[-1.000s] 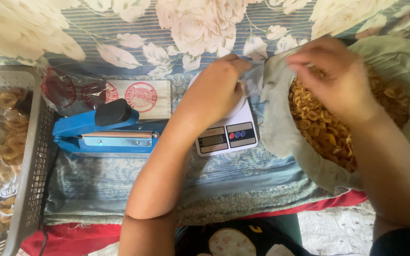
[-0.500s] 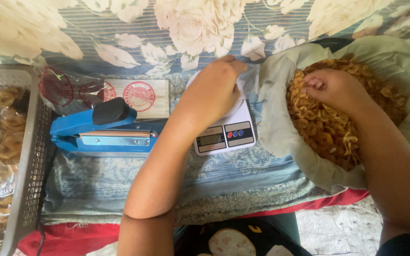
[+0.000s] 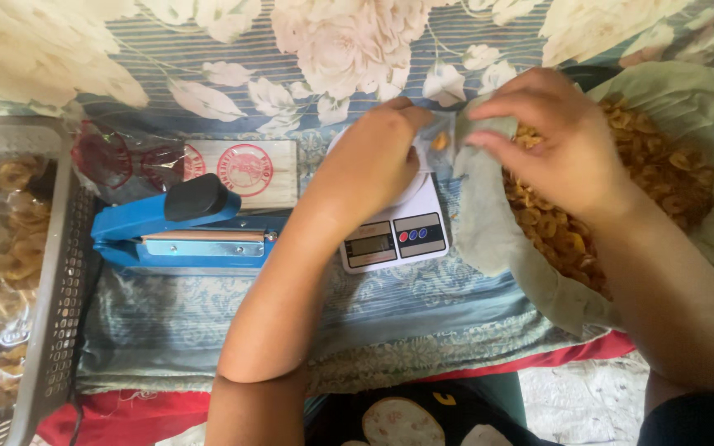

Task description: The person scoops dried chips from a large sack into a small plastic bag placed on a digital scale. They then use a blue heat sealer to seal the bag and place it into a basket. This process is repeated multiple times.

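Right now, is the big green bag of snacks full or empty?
Full: the green bag lies open, heaped with golden fried snacks.

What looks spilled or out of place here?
Little stands out. One loose fried snack piece sits between the left hand and the right hand, apart from the heap in the big bag. Scale and sealer lie flat.
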